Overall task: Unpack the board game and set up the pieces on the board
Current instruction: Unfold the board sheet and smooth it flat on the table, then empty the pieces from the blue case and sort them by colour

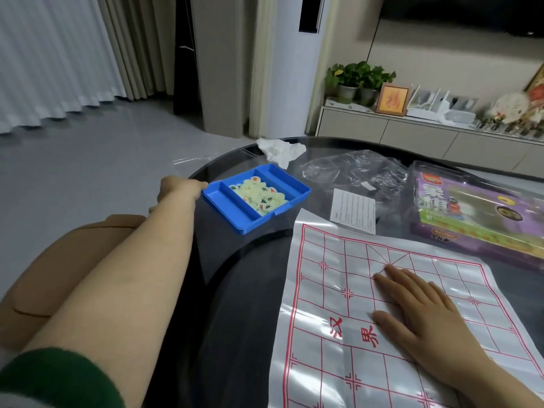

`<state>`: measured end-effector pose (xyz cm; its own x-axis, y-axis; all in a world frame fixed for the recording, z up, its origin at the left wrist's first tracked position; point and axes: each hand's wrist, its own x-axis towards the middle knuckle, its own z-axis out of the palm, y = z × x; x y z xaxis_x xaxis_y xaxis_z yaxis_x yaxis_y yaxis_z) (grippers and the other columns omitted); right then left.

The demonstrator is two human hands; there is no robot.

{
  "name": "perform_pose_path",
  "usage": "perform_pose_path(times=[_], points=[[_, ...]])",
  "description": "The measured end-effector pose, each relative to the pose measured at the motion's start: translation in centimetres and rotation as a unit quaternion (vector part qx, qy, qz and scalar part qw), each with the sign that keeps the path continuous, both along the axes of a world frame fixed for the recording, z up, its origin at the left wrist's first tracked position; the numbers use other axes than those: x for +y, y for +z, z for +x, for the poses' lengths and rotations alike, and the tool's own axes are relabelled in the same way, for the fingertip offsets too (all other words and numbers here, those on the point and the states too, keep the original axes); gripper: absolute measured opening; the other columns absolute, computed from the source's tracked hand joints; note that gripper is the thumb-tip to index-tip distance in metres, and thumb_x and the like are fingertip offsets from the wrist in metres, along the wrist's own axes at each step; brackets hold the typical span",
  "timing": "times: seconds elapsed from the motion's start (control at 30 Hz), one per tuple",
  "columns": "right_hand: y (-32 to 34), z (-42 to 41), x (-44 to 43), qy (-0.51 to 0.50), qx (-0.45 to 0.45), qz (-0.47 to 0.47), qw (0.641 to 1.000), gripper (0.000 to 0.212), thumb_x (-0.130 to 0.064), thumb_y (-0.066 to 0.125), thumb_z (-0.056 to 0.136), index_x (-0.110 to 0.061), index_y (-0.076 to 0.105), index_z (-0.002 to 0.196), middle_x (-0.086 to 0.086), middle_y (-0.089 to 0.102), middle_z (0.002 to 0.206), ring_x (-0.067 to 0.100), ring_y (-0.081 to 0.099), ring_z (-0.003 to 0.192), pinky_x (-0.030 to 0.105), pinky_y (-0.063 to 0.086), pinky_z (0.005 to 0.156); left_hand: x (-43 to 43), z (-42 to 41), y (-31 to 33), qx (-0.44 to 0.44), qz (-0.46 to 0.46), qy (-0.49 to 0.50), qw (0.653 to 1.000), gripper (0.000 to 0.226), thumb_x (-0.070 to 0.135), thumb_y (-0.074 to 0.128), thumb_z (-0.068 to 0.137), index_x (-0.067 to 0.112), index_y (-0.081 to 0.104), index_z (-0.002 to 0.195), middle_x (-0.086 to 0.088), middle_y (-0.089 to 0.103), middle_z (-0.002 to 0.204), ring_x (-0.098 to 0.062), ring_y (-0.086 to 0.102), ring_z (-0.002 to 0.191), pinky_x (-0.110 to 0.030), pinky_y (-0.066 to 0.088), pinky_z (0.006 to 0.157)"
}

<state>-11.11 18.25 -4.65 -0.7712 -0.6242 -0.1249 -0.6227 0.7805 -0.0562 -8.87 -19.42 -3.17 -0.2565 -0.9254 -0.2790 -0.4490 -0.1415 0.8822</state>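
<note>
A white plastic board sheet [332, 304] with a red grid lies on the dark glass table [235, 290]. My right hand [424, 313] rests flat on it, fingers spread, holding nothing. A blue plastic tray [282, 187] with three compartments sits tilted at the table's left edge. Several pale round pieces [260, 194] with red and green characters fill its middle compartment. My left hand [176, 188] grips the tray's left corner, arm stretched out.
A printed leaflet [353, 210] lies beyond the board. A crumpled clear bag [353, 172] and a white tissue [279, 150] lie further back. A purple game box [477, 213] stands at the right. The table edge curves just left of the tray.
</note>
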Motion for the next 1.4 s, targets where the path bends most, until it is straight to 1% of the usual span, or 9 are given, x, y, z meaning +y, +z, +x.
perform_pose_path(times=[0.23,0.37,0.43,0.5,0.6,0.77,0.97,1.13,1.4], points=[[0.4,0.2,-0.2,-0.004,-0.005,0.002,1.000,0.129,-0.085,-0.036,0.028,-0.039,0.006,0.142,-0.025,-0.008,0.144,0.005,-0.001,0.142,0.025,-0.001,0.114,1.9,6.8,0.0,0.093,0.042,-0.019,0.995,0.050,0.015,0.073,0.074,-0.007,0.053,0.114,-0.020,0.057,0.118,-0.034,0.056,0.106,-0.042,0.046,0.092],[0.9,0.4,-0.3,-0.007,-0.017,0.018,1.000,0.134,-0.086,-0.034,0.025,-0.036,0.006,0.143,-0.014,-0.003,0.153,0.007,-0.001,0.142,0.027,0.000,0.114,4.1,11.8,-0.9,0.141,0.067,-0.009,0.988,0.017,0.011,0.067,0.079,0.003,0.057,0.091,-0.015,0.060,0.092,-0.025,0.054,0.101,-0.034,0.046,0.077],[1.4,0.6,-0.5,-0.013,-0.037,0.006,0.999,0.133,-0.093,-0.020,0.030,-0.033,0.016,0.143,-0.012,0.007,0.154,0.011,0.008,0.142,0.029,0.007,0.114,5.3,13.5,-1.2,0.162,0.072,0.017,0.984,0.030,0.012,0.064,0.082,0.005,0.055,0.110,-0.010,0.056,0.105,-0.024,0.048,0.110,-0.030,0.038,0.083],[2.7,1.2,-1.5,-0.013,-0.051,-0.056,0.997,0.109,-0.089,0.016,0.051,-0.027,0.032,0.139,-0.005,0.023,0.151,0.017,0.022,0.138,0.033,0.016,0.112,5.8,14.5,-1.6,0.190,0.077,0.035,0.978,0.049,0.013,0.063,0.084,0.006,0.045,0.129,-0.010,0.052,0.124,-0.024,0.044,0.120,-0.028,0.033,0.089],[4.6,2.1,-4.6,0.028,-0.022,-0.133,0.990,0.054,-0.040,0.058,0.083,-0.023,0.044,0.133,0.000,0.036,0.145,0.021,0.033,0.132,0.035,0.026,0.108,5.5,15.2,-2.2,0.223,0.088,0.044,0.970,0.035,0.009,0.058,0.086,0.006,0.051,0.120,-0.001,0.058,0.097,-0.017,0.052,0.098,-0.022,0.036,0.079],[6.2,3.6,-14.5,0.139,-0.080,-0.150,0.975,0.041,-0.011,0.055,0.087,-0.024,0.052,0.126,-0.002,0.051,0.126,0.013,0.052,0.102,0.019,0.038,0.085,5.5,15.8,-2.5,0.267,0.117,0.049,0.955,0.026,0.007,0.054,0.088,0.010,0.050,0.113,-0.007,0.056,0.108,-0.015,0.055,0.096,-0.022,0.039,0.081],[5.0,4.2,-23.1,0.220,-0.103,-0.025,0.970,0.050,-0.016,0.053,0.087,-0.026,0.041,0.134,0.000,0.037,0.137,0.017,0.044,0.119,0.027,0.038,0.091,5.1,16.5,-2.2,0.303,0.056,0.141,0.941,0.025,0.003,0.038,0.092,0.013,0.038,0.115,-0.005,0.059,0.102,-0.014,0.058,0.090,-0.019,0.041,0.063],[4.8,4.8,-25.5,0.257,-0.090,0.022,0.962,0.058,-0.034,0.058,0.084,-0.031,0.034,0.137,-0.003,0.029,0.142,0.021,0.033,0.128,0.035,0.033,0.101,4.1,16.3,-2.7,0.301,0.024,0.201,0.932,0.018,0.003,0.037,0.091,0.017,0.036,0.102,0.001,0.061,0.089,-0.017,0.059,0.104,-0.038,0.045,0.097],[5.1,4.6,-26.7,0.258,-0.062,0.101,0.959,0.063,-0.025,0.056,0.084,-0.028,0.025,0.138,0.002,0.038,0.131,0.025,0.048,0.108,0.031,0.039,0.075,4.1,15.2,-3.3,0.321,0.021,0.199,0.926,0.019,0.006,0.040,0.090,0.023,0.036,0.097,0.014,0.061,0.080,-0.020,0.055,0.111,-0.042,0.041,0.101]])
